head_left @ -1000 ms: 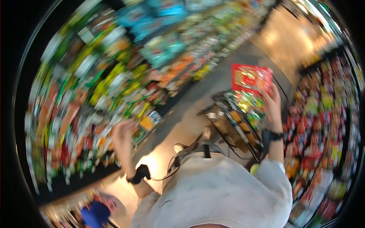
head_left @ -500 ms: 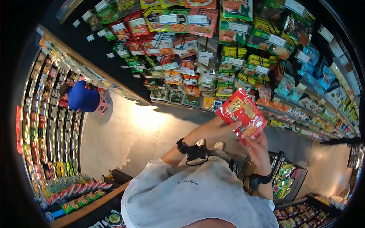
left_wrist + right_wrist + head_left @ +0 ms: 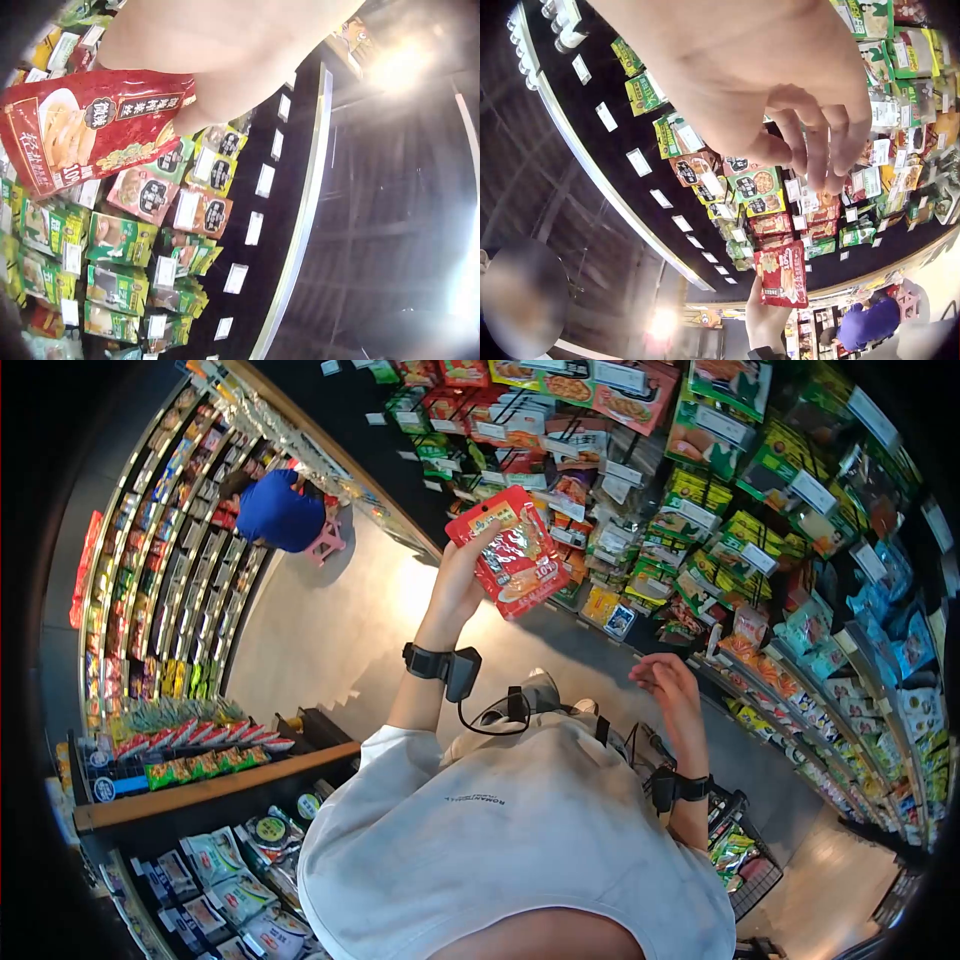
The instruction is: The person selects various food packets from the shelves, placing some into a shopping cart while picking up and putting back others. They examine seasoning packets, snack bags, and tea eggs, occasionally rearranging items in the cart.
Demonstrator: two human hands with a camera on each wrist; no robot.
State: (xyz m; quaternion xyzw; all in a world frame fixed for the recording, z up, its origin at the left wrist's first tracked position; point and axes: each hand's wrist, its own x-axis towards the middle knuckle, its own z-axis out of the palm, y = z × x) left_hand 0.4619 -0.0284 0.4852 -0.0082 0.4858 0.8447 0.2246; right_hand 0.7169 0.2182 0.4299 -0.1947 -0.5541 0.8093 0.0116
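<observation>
A red food packet [image 3: 522, 560] with a food picture and printed characters is pinched at its left edge by my left hand [image 3: 462, 582], held up before the shelves. In the left wrist view the same packet [image 3: 82, 131] hangs flat below the hand, its front showing. My right hand [image 3: 672, 695] is apart from the packet, its fingers loosely bent and nothing in them. Seen from the right wrist, that hand [image 3: 780, 97] is in front of the hanging packets, with the red packet [image 3: 781, 276] farther off in the left hand.
Packets [image 3: 690, 500] with price tags hang on the shelf wall ahead. A black wire basket [image 3: 762, 875] with green packets in it is low at the right. A person in blue [image 3: 280, 510] sits on a pink stool [image 3: 325, 542] at the left. Bagged goods [image 3: 240, 900] lie behind a wooden ledge [image 3: 215, 788].
The red packet went from my right hand, through both hands, to my left hand, and moved left. My right hand let go and drew apart. The view has turned toward the hanging packets.
</observation>
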